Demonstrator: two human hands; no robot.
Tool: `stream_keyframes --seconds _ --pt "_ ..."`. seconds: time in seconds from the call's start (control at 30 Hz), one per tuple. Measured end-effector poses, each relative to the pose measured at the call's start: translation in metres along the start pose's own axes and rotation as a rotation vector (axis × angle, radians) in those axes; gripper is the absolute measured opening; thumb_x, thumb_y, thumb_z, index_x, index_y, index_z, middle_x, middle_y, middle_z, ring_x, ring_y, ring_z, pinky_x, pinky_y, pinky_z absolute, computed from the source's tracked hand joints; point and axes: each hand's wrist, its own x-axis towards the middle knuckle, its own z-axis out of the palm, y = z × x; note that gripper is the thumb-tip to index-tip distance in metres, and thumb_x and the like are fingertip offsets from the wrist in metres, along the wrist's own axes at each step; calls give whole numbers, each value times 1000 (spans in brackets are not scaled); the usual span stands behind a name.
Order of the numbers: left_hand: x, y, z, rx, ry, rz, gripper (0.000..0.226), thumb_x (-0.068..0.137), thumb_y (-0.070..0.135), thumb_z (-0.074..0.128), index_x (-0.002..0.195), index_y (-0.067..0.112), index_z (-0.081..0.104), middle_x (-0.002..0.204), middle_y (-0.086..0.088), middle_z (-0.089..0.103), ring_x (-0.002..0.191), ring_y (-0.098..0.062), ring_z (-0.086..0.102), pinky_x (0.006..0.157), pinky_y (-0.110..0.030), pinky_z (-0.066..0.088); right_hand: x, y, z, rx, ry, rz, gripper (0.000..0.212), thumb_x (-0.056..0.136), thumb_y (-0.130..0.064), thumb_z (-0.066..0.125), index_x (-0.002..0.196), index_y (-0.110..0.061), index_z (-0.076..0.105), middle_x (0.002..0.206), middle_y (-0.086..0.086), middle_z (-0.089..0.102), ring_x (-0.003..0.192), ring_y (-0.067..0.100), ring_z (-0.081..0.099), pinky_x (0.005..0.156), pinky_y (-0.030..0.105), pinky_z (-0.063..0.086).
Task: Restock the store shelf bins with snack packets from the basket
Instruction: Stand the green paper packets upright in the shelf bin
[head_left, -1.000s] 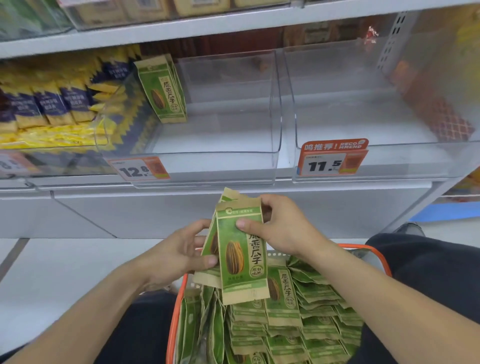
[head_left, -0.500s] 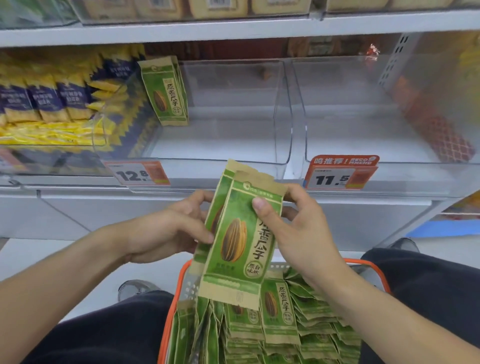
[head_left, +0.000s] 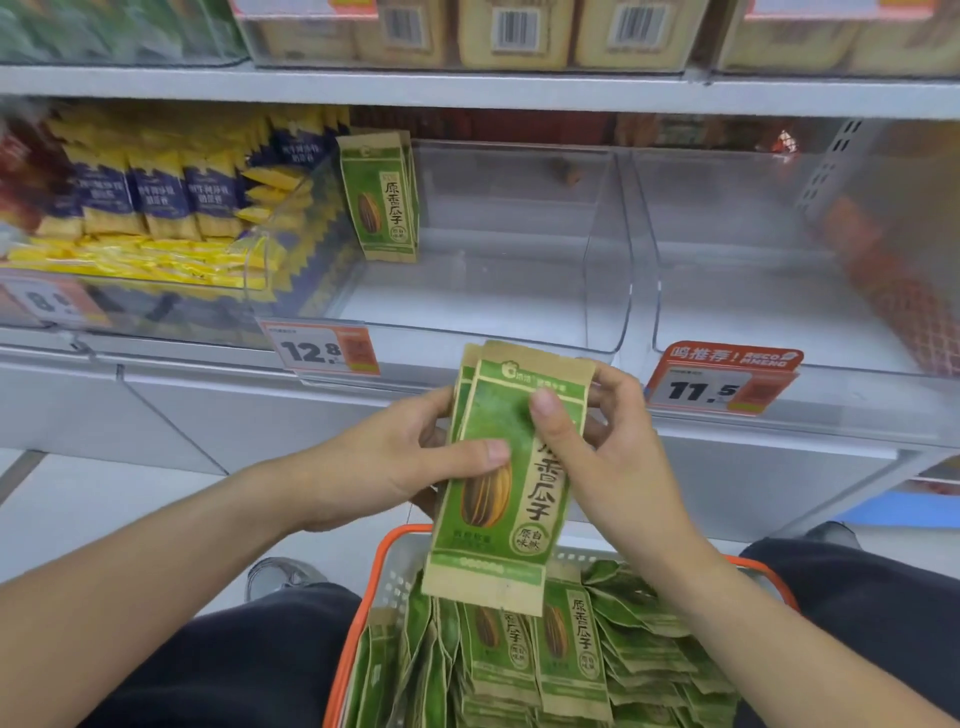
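Observation:
Both hands hold a small stack of green sunflower-seed packets upright, just below the shelf's front edge. My left hand grips the stack's left side with the thumb across the front. My right hand pinches the top right, thumb on the front packet. Under them sits an orange-rimmed basket filled with several more green packets. Above, a clear middle bin holds a few of the same packets standing against its left wall.
A second clear bin at the right stands bare behind an 11.5 price tag. Blue and yellow snack packs fill the left bin. A 12.8 tag hangs on the middle bin. The upper shelf carries boxed goods.
Both hands have lifted the packet stack from just above the basket up toward the middle bin's front edge. My left thumb has slid onto the front packet.

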Motion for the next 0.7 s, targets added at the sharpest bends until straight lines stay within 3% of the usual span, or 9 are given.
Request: stream_keyframes --seconds 0.07,0.17,0.27,0.4,0.5,0.57,0.63,0.7 --pt "-4 3 -9 22 22 43 44 91 30 65 131 22 49 114 -11 72 99 -33 72 81 -48 59 5 -3 -9 -47 -186 23 81 64 -66 76 130 -31 47 120 -12 67 108 8 67 85 30 58" --pt "-9 7 -19 82 51 144 42 91 25 65 130 22 51 119 -4 71 106 -27 69 85 -47 59 7 -10 -16 -82 -374 3 77 70 -38 88 134 -27 48 124 -2 68 107 23 70 90 49 58" --pt "-13 9 -25 180 108 251 47 87 21 70 130 19 53 124 0 68 117 -17 63 99 -41 52 5 -16 -12 -123 -324 -92 71 67 -25 87 127 -29 50 118 -6 70 102 21 71 84 48 60" --pt "-16 13 -30 157 213 392 50 86 22 71 131 17 52 123 1 67 117 -16 63 97 -38 54 5 -41 4 -315 -184 -315 64 71 -28 87 119 -39 46 109 -23 68 99 5 69 73 21 57" --pt "-18 15 -45 296 441 549 54 86 38 72 133 25 49 123 8 66 118 -12 61 97 -32 50 17 -68 19 -473 -95 -567 63 76 -25 85 117 -44 40 111 -34 61 103 -1 65 67 16 56" --pt "-18 13 -57 474 628 554 56 86 46 68 135 28 47 126 14 60 123 -3 53 101 -24 43 34 -81 25 -549 -45 -680 65 77 -25 83 121 -41 37 112 -38 55 105 -3 62 67 17 56" --pt "-20 7 -74 628 795 537 51 87 40 70 132 27 50 126 18 54 118 11 46 100 -8 34 60 -89 36 -597 -16 -697 66 78 -27 83 122 -40 35 112 -35 54 105 -5 60 69 19 55" --pt "-18 -2 -91 762 913 549 40 88 30 72 124 23 57 118 15 54 105 7 45 95 -6 32 91 -89 50 -633 -11 -616 63 79 -29 82 119 -38 35 112 -25 58 102 -9 57 74 17 52"
